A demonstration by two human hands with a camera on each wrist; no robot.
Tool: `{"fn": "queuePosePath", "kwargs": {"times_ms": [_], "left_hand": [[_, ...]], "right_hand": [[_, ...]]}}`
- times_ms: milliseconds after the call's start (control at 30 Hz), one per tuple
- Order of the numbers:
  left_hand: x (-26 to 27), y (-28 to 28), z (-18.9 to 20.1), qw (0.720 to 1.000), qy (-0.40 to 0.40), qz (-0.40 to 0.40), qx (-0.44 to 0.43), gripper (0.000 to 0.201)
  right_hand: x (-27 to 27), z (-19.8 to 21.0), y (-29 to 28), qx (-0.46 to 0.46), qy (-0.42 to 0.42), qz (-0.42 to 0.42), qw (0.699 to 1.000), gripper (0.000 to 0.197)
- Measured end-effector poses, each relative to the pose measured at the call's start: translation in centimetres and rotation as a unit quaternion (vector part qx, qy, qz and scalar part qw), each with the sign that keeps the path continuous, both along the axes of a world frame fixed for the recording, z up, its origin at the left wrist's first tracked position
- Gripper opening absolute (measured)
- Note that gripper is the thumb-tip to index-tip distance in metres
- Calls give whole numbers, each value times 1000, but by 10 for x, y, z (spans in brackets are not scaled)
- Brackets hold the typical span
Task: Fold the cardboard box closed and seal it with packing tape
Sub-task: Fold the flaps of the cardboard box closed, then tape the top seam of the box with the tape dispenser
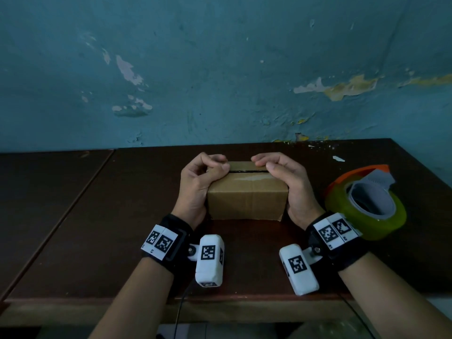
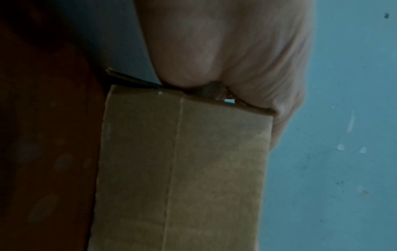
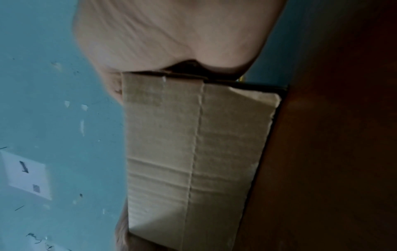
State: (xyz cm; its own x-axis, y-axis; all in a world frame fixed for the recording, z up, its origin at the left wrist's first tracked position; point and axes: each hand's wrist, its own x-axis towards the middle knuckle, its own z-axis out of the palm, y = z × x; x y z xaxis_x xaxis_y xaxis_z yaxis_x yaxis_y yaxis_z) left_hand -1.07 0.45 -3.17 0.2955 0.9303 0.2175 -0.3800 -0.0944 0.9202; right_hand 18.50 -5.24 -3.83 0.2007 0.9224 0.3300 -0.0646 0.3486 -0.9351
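1. From my head camera, the box (image 1: pixel 247 192) sits at the centre of the frame on the dark brown desk (image 1: pixel 97 216), its long axis running left to right across the picture, one long side facing me.
2. Its top flaps are folded down; a dark slit between them runs left to right along the top, parallel to the long axis.
3. My left hand (image 1: pixel 198 184) is against the box's left end, palm on the side, fingers curled over the top left edge by the slit.
4. My right hand (image 1: pixel 288 184) mirrors it on the right end, fingers curled over the top right edge. The two hands are apart, with the box clamped between them.
5. In the left wrist view the box (image 2: pixel 182 169) fills the middle, with the palm (image 2: pixel 225 51) pressed at its upper edge; the right wrist view shows the box (image 3: pixel 193 152) likewise.
6. The tape roll (image 1: pixel 367 206), greenish with an orange dispenser, lies at the right of the frame, just beside my right wrist.
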Motion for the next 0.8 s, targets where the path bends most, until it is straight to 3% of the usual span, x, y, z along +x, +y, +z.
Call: {"fn": "queuePosePath", "kwargs": {"times_ms": [300, 533, 667, 800], "left_hand": [[0, 2, 5, 995, 54, -76, -26, 11], [-2, 0, 6, 994, 68, -74, -33, 12], [-4, -3, 6, 995, 37, -76, -50, 26], [-3, 1, 3, 994, 51, -86, -43, 10]], "right_hand": [[0, -2, 3, -4, -3, -2, 1000, 20], [0, -1, 5, -6, -12, -1, 1000, 18], [1, 0, 4, -11, -17, -2, 1000, 16], [1, 1, 4, -16, -25, -7, 1000, 15]]}}
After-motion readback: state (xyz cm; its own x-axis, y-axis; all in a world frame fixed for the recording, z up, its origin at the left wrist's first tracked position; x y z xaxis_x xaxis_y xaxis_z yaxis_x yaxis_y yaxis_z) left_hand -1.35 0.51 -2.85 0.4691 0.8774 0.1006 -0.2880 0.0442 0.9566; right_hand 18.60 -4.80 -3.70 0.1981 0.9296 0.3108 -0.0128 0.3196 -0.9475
